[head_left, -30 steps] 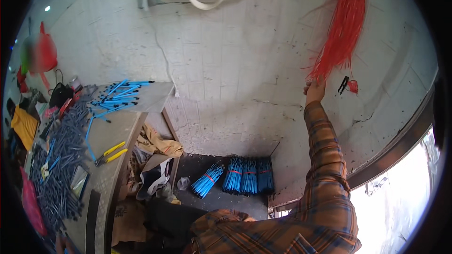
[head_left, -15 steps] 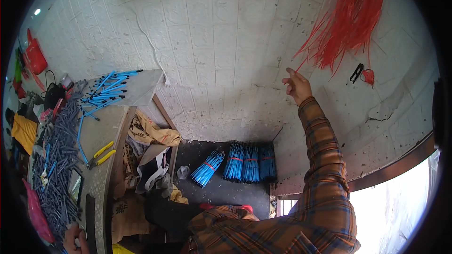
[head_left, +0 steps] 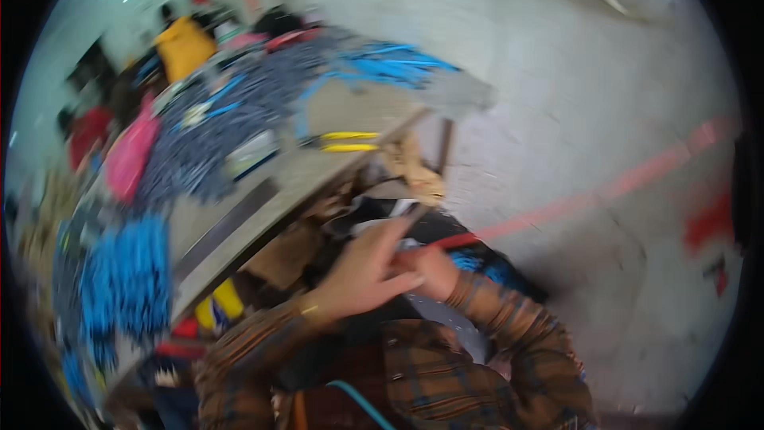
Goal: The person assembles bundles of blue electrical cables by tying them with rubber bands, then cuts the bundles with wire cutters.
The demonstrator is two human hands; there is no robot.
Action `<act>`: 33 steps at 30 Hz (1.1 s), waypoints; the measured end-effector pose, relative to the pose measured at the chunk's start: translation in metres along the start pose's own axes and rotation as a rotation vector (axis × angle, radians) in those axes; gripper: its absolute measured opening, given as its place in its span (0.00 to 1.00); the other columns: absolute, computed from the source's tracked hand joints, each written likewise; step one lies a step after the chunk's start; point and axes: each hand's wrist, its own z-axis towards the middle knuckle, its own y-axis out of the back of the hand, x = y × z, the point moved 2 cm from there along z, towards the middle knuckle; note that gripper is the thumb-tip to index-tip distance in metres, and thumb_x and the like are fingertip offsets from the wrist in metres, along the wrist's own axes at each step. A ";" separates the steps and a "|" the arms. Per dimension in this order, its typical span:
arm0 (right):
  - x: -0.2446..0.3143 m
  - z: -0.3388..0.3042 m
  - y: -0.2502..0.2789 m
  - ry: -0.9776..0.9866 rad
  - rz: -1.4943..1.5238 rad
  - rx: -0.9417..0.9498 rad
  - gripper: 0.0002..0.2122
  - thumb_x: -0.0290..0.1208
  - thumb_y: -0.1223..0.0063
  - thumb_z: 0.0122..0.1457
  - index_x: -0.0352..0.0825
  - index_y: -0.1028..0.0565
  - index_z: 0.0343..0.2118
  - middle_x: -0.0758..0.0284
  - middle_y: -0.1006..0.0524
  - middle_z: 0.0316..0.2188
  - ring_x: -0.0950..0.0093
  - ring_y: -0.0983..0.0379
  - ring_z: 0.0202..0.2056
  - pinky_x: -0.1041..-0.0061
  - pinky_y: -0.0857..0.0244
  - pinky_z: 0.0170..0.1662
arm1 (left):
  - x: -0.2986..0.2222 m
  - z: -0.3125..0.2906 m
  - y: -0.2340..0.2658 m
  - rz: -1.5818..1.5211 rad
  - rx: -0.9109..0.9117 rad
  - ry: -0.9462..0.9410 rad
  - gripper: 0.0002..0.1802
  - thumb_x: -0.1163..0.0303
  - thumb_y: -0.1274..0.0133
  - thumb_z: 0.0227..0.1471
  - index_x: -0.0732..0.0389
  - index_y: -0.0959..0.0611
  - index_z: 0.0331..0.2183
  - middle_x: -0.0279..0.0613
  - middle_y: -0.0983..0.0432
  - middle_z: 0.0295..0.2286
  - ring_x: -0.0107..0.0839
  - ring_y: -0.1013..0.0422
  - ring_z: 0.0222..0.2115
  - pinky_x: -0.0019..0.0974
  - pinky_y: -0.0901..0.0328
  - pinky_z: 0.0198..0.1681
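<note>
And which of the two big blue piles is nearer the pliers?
The loose pile, above the pliers in the picture; the dense pile, lower left, lies farther.

A workshop: long bench (head_left: 350,105), heap of grey parts (head_left: 203,155), yellow-handled pliers (head_left: 350,146), loose blue rods (head_left: 390,68).

The right hand (head_left: 436,272) is down from the wall (head_left: 549,72), close to the left hand (head_left: 366,269); a red strip (head_left: 573,201) now stretches rightward from them. A blue heap (head_left: 127,275) enters view.
</note>
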 end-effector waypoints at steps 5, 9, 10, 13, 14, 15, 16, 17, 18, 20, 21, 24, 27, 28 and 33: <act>0.004 0.029 -0.066 0.263 -0.256 0.625 0.11 0.27 0.54 0.48 0.39 0.27 0.37 0.62 0.26 0.36 0.65 0.28 0.37 0.68 0.33 0.40 | 0.030 -0.019 0.101 0.616 -0.201 0.421 0.07 0.72 0.54 0.44 0.59 0.24 0.30 0.50 0.29 0.20 0.50 0.32 0.23 0.44 0.37 0.25; -0.154 -0.038 -0.025 -0.202 -0.609 0.693 0.13 0.33 0.53 0.51 0.37 0.28 0.40 0.60 0.24 0.30 0.61 0.27 0.32 0.65 0.34 0.36 | 0.023 -0.038 0.233 1.030 -0.448 0.343 0.05 0.70 0.57 0.48 0.59 0.27 0.25 0.49 0.31 0.16 0.49 0.32 0.20 0.48 0.39 0.21; -0.173 -0.050 -0.020 -0.299 -0.686 0.756 0.15 0.35 0.52 0.51 0.36 0.29 0.41 0.59 0.24 0.28 0.61 0.27 0.31 0.64 0.34 0.34 | 0.014 -0.040 0.251 1.118 -0.455 0.321 0.05 0.69 0.56 0.47 0.59 0.26 0.26 0.49 0.31 0.15 0.49 0.31 0.20 0.47 0.39 0.21; -0.085 -0.020 -0.013 -0.370 -0.841 0.644 0.17 0.36 0.50 0.51 0.34 0.31 0.43 0.57 0.24 0.26 0.61 0.27 0.29 0.64 0.33 0.30 | 0.008 -0.044 0.267 1.271 -0.371 0.356 0.05 0.69 0.55 0.47 0.59 0.25 0.26 0.49 0.30 0.15 0.49 0.31 0.20 0.48 0.39 0.21; -0.037 -0.001 -0.014 -0.299 -0.573 0.561 0.18 0.37 0.50 0.51 0.34 0.32 0.44 0.58 0.24 0.25 0.61 0.26 0.28 0.65 0.33 0.29 | 0.003 -0.045 0.269 1.345 -0.326 0.358 0.05 0.69 0.54 0.46 0.59 0.25 0.26 0.49 0.30 0.15 0.48 0.31 0.20 0.48 0.39 0.21; 0.009 0.016 -0.020 -0.231 -0.304 0.472 0.20 0.38 0.50 0.51 0.35 0.33 0.46 0.58 0.25 0.25 0.61 0.26 0.27 0.65 0.33 0.29 | -0.002 -0.046 0.268 1.357 -0.322 0.376 0.05 0.69 0.54 0.46 0.59 0.25 0.26 0.49 0.30 0.15 0.48 0.31 0.20 0.48 0.39 0.21; 0.039 0.021 -0.031 -0.097 -0.063 0.540 0.22 0.38 0.50 0.52 0.35 0.36 0.49 0.58 0.25 0.24 0.64 0.26 0.27 0.68 0.33 0.29 | -0.005 -0.045 0.263 1.291 -0.297 0.370 0.05 0.69 0.54 0.46 0.59 0.25 0.26 0.49 0.30 0.16 0.49 0.31 0.20 0.47 0.39 0.21; 0.083 0.031 -0.047 0.077 0.240 0.703 0.24 0.31 0.48 0.51 0.32 0.38 0.51 0.64 0.26 0.21 0.76 0.30 0.22 0.76 0.35 0.28 | -0.012 -0.046 0.259 1.242 -0.268 0.377 0.05 0.69 0.54 0.46 0.59 0.25 0.26 0.49 0.30 0.16 0.49 0.31 0.20 0.47 0.39 0.21; 0.112 0.036 -0.067 0.072 0.356 1.019 0.29 0.28 0.48 0.50 0.34 0.45 0.56 0.66 0.28 0.21 0.80 0.33 0.24 0.78 0.36 0.30 | -0.019 -0.042 0.254 1.180 -0.246 0.362 0.05 0.69 0.54 0.45 0.59 0.25 0.25 0.49 0.30 0.16 0.49 0.31 0.20 0.47 0.39 0.21; 0.143 0.042 -0.133 0.182 0.678 1.265 0.38 0.26 0.48 0.49 0.36 0.58 0.59 0.68 0.30 0.22 0.82 0.35 0.24 0.80 0.38 0.29 | -0.043 -0.039 0.244 1.055 -0.180 0.354 0.05 0.69 0.53 0.45 0.59 0.25 0.25 0.49 0.30 0.16 0.49 0.31 0.20 0.47 0.39 0.22; 0.157 0.056 -0.157 0.156 0.739 1.219 0.41 0.26 0.47 0.49 0.38 0.64 0.59 0.69 0.30 0.21 0.81 0.36 0.23 0.81 0.38 0.28 | -0.054 -0.040 0.242 0.928 -0.111 0.340 0.05 0.70 0.53 0.44 0.59 0.25 0.26 0.49 0.30 0.16 0.50 0.31 0.21 0.47 0.38 0.22; 0.186 0.122 -0.181 0.200 1.232 0.871 0.45 0.34 0.44 0.50 0.41 0.70 0.60 0.72 0.34 0.18 0.80 0.39 0.19 0.83 0.41 0.24 | -0.071 -0.073 0.267 1.021 -0.036 0.450 0.05 0.70 0.53 0.44 0.60 0.26 0.24 0.50 0.30 0.17 0.51 0.32 0.21 0.47 0.39 0.22; 0.246 0.162 -0.142 0.398 1.663 0.704 0.31 0.41 0.55 0.57 0.40 0.57 0.58 0.73 0.38 0.16 0.84 0.44 0.15 0.83 0.46 0.19 | -0.094 -0.135 0.309 1.085 -0.025 0.585 0.05 0.71 0.53 0.45 0.61 0.25 0.26 0.49 0.30 0.17 0.49 0.32 0.20 0.44 0.40 0.21; 0.255 0.169 -0.145 0.424 1.872 0.701 0.25 0.41 0.60 0.60 0.38 0.49 0.56 0.74 0.39 0.15 0.85 0.46 0.14 0.83 0.47 0.17 | -0.091 -0.159 0.325 1.069 -0.023 0.630 0.05 0.72 0.53 0.47 0.61 0.25 0.29 0.47 0.30 0.16 0.47 0.33 0.18 0.41 0.40 0.20; 0.271 0.187 -0.162 0.208 2.008 0.646 0.11 0.36 0.67 0.63 0.34 0.35 0.38 0.73 0.35 0.17 0.84 0.40 0.17 0.84 0.44 0.21 | -0.087 -0.239 0.380 0.573 -0.286 1.196 0.08 0.71 0.54 0.50 0.63 0.23 0.32 0.39 0.29 0.16 0.27 0.32 0.18 0.31 0.40 0.20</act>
